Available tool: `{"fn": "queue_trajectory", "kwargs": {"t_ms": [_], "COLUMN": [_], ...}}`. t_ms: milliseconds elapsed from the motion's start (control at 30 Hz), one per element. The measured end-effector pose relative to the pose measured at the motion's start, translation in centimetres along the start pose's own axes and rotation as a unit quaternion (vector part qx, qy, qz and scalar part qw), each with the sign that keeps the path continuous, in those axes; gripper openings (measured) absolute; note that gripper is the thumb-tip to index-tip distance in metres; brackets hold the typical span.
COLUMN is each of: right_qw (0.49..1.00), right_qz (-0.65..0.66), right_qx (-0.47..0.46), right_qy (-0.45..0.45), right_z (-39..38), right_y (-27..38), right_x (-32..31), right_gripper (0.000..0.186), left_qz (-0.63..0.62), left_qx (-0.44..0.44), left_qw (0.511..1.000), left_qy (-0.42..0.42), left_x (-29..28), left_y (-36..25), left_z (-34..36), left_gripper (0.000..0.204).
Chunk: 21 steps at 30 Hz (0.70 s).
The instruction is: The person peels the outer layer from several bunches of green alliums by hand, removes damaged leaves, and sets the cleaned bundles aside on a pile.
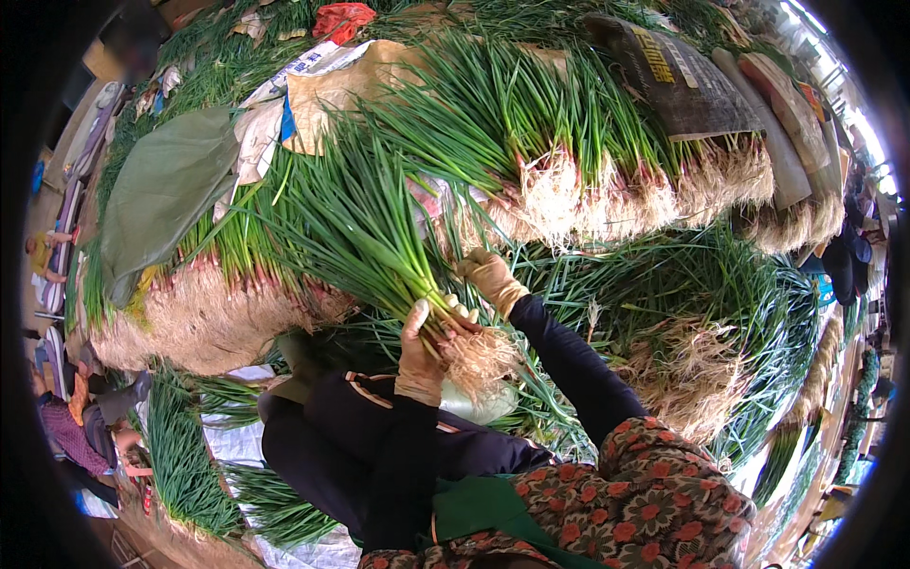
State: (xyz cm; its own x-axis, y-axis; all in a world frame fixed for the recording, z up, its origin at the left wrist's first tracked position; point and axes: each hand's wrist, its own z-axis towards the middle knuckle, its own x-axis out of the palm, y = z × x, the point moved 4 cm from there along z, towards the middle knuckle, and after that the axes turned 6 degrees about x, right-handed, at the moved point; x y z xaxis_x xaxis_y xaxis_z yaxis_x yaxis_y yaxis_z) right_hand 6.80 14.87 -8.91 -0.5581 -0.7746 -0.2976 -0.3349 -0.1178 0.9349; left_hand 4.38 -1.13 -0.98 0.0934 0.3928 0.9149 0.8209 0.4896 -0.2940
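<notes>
My left hand [419, 358], in a pale glove, is closed round the lower stalks of a bunch of green onions [403, 270]. The long leaves fan up and left, and the tangled pale roots [479, 360] point down to the right. Just above and right of the stalks is my right hand [491, 280], also gloved, with its fingers curled in beside the leaves. What those fingers pinch, if anything, is too small to make out. Behind the bunch lies a long row of green onions [569, 123], roots toward me.
A green cloth [166, 204] and a dark printed sack [673, 81] cover parts of the onion rows. To my right lies a heap of onions with matted roots [687, 375]. Other people [81, 431] are at the far left. A red bag [341, 19] lies at the back.
</notes>
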Motion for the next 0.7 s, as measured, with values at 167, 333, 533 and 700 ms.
{"fn": "queue_trajectory", "kwargs": {"t_ms": [167, 333, 533, 700], "right_qw": [0.873, 0.821, 0.853, 0.867], "right_qz": [-0.469, -0.507, -0.432, -0.258], "right_qx": [-0.109, -0.07, -0.262, -0.183], "right_qy": [0.069, -0.253, 0.129, 0.385], "right_z": [1.4, 7.2, -1.1, -5.5], "right_y": [3.0, 5.0, 3.6, 4.7], "right_x": [-0.5, -8.4, -2.8, -3.1], "right_gripper": [0.022, 0.041, 0.032, 0.032], "left_qz": [0.066, 0.048, 0.117, 0.139], "left_qx": [0.012, -0.088, -0.058, -0.043], "left_qw": [0.997, 0.988, 0.991, 0.988], "left_qy": [0.038, 0.119, -0.03, -0.051], "left_x": [0.8, -0.4, 0.0, -0.3], "left_y": [-2.9, -1.1, -1.2, -1.1], "left_z": [-1.3, 0.6, 0.2, 0.6], "left_gripper": [0.043, 0.046, 0.046, 0.037]}}
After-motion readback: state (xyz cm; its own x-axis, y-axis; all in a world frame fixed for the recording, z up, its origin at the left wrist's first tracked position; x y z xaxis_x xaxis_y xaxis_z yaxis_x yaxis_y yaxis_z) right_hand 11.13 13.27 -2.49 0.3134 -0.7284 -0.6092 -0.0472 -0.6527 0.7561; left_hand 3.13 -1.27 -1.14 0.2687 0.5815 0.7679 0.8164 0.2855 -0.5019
